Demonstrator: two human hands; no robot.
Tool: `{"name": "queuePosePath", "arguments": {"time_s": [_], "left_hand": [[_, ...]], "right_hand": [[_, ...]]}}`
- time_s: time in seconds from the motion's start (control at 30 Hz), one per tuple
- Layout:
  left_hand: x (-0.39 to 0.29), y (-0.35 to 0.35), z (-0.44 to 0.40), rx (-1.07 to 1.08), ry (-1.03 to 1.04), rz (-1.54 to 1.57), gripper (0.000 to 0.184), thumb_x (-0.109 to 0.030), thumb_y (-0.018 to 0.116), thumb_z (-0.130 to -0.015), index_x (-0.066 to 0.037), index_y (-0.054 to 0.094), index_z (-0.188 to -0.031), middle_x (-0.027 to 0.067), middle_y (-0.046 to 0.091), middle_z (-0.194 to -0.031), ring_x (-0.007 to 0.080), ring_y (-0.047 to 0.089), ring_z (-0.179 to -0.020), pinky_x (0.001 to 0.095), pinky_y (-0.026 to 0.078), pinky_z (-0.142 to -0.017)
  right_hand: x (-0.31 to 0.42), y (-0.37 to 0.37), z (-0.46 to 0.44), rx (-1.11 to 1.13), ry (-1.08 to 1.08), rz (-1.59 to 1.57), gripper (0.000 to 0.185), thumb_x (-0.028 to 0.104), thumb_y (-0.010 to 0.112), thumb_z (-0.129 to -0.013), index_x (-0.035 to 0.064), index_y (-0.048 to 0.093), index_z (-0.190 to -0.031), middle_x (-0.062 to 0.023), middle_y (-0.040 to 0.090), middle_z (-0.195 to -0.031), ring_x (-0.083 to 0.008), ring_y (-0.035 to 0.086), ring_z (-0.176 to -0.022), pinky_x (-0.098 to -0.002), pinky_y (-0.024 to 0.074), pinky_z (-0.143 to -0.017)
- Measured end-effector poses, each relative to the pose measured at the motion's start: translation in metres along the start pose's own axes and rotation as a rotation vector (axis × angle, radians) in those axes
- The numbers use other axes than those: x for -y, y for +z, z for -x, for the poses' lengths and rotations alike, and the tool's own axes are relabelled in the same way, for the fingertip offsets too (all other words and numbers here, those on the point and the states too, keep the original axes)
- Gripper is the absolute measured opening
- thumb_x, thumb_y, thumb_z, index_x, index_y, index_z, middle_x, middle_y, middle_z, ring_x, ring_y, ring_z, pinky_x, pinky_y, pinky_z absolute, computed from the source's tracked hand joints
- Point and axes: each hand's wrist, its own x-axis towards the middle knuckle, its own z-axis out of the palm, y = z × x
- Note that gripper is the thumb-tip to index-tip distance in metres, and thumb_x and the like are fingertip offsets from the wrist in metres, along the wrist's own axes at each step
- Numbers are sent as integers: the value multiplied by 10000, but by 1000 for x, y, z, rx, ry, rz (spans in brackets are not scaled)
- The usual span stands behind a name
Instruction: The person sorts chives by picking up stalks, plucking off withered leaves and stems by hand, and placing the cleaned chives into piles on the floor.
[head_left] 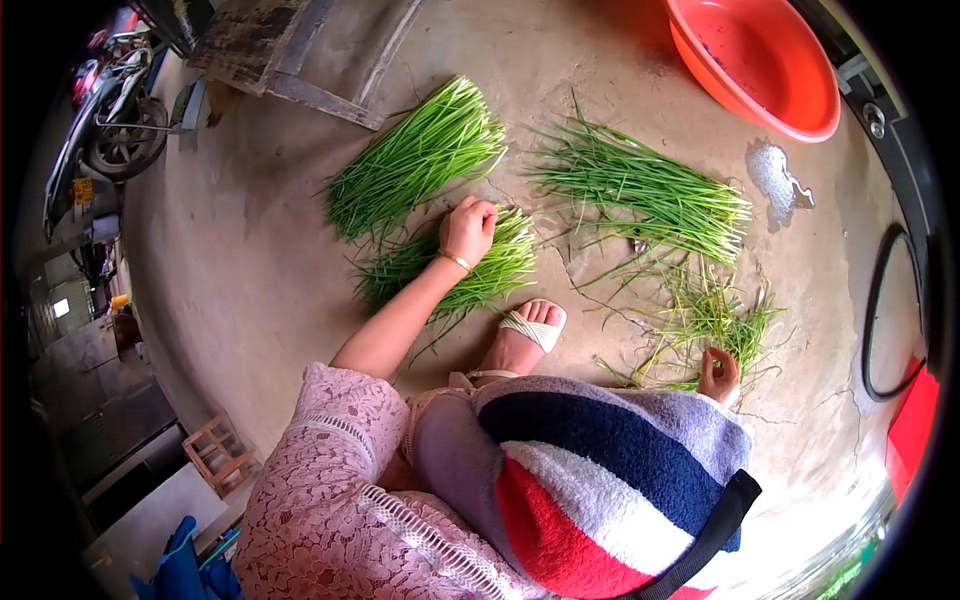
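Observation:
My left hand (469, 230), fingers curled closed, is over the near left pile of green stalks (505, 262); what it holds, if anything, is hidden. Just beyond lies another thick pile of green stalks (420, 155), pale ends toward the upper right. My right hand (719, 375) has its fingers bent together at the edge of a loose, messy heap of thin stalks (715, 310), and I cannot make out anything in it. A third large bundle (650, 190) lies farther off at the right, its pale ends pointing right.
A red basin (765, 60) stands at the upper right, near a wet patch (778, 180). A wooden frame (325, 100) is at the upper left. My sandalled foot (530, 330) rests between the piles. A black hose loop (868, 320) lies at the right.

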Motion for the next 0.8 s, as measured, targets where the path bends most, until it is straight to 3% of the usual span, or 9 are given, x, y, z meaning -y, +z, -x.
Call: {"name": "queuePosePath", "arguments": {"time_s": [0.2, 0.27, 0.4, 0.5, 0.57, 0.63, 0.7, 0.77, 0.8], "left_hand": [[4, 4, -3, 56, 0, -88, 82, -25, 622, -675, -72, 561, -703, 74, 531, -665, 230, 541, -553, 310, 433, -488], [4, 4, -4, 33, -79, 57, 101, -23, 573, -646, -92, 501, -638, 80, 525, -658, 304, 521, -585, 386, 418, -511], [15, 7, -1, 72, -144, 136, 91, -22, 580, -657, -81, 511, -664, 87, 548, -667, 293, 532, -580, 367, 431, -522], [19, 9, 3, 19, -188, 194, 66, -54, 594, -697, -66, 530, -711, 93, 573, -694, 259, 553, -581, 343, 442, -532], [24, 8, 6, 33, -365, 371, 67, -76, 581, -785, -15, 553, -787, 60, 584, -719, 150, 562, -605, 257, 457, -565], [3, -13, 1, 29, -306, 419, 68, -73, 560, -805, -8, 553, -824, 56, 578, -772, 132, 559, -685, 249, 459, -624], [-16, -24, -8, -89, -121, 332, 67, -81, 599, -752, -26, 563, -737, 87, 568, -750, 212, 564, -675, 288, 448, -616], [-57, -43, -18, -1, 40, 288, 101, -85, 623, -732, -20, 570, -676, 83, 567, -771, 210, 559, -718, 292, 443, -646], [-76, -42, -21, 44, 94, 316, 144, -80, 636, -713, -16, 558, -609, 91, 577, -825, 229, 558, -775, 311, 440, -697]], "right_hand": [[-3, 3, 1, -5, -9, -42, 93, 123, 621, -758, 64, 622, -830, -24, 519, -760, -97, 448, -541, -233, 397, -495], [-2, 3, 0, -1, -6, -50, 89, 120, 622, -757, 65, 621, -827, -19, 514, -755, -93, 445, -540, -229, 395, -491], [-5, 4, 0, -9, -25, -27, 89, 125, 625, -756, 70, 622, -826, -17, 512, -750, -88, 445, -541, -223, 395, -486], [-12, 7, 0, -9, -26, -49, 91, 125, 629, -752, 73, 623, -826, -22, 521, -763, -91, 458, -542, -222, 399, -485], [-8, 4, 0, -9, -11, -66, 92, 111, 632, -746, 66, 623, -826, -36, 543, -772, -106, 489, -546, -228, 411, -490], [-20, 8, -1, -21, -20, -143, 106, 107, 630, -748, 49, 617, -836, -51, 561, -764, -117, 503, -546, -235, 419, -497], [-12, 9, 0, -55, 39, -231, 116, 121, 632, -751, 8, 613, -773, -76, 574, -675, -120, 526, -536, -248, 425, -495], [-4, 3, -2, 20, 237, -132, 140, 124, 640, -744, 0, 613, -685, -84, 574, -652, -139, 535, -528, -253, 430, -495], [-3, 4, -2, -40, 178, -162, 164, 130, 648, -736, -3, 605, -649, -90, 579, -677, -153, 540, -537, -260, 434, -497]]}}
